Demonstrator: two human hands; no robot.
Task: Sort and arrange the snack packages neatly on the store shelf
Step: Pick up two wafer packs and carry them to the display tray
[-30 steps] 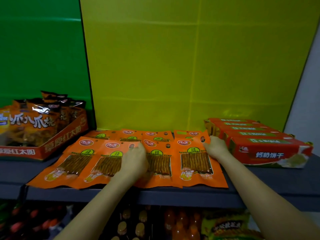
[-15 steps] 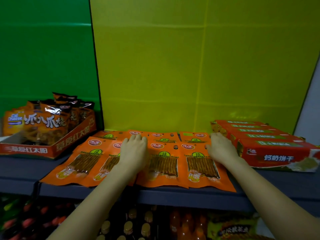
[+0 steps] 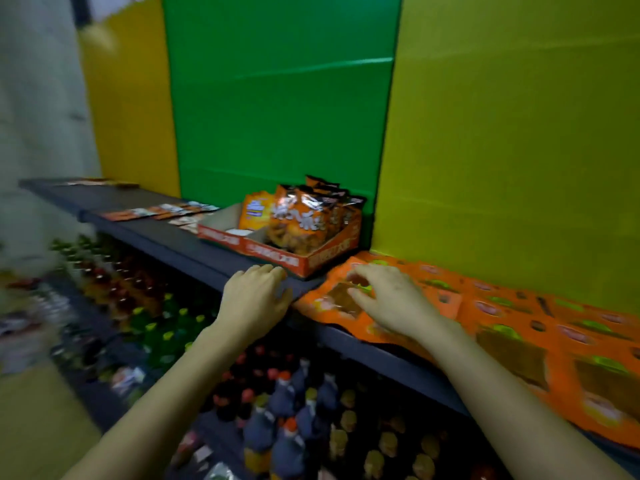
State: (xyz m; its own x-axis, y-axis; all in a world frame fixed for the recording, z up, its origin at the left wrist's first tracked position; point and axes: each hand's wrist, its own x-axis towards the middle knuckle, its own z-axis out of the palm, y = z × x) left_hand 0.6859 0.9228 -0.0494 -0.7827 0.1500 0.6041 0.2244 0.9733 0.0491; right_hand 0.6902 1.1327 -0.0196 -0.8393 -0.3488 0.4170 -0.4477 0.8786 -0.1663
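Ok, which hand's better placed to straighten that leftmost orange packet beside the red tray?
Right, probably. The right hand is over the leftmost orange packet, fingers spread above its upper half. The left hand sits at the shelf edge in front of the red tray, off the packet.

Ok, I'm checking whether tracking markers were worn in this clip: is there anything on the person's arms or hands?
Nothing shows. The left hand and right hand are bare, with no gloves. The left forearm and right forearm are uncovered down to the frame's edge, so no sleeve is in view. No watch, band or ring is visible, though the blur could hide something small.
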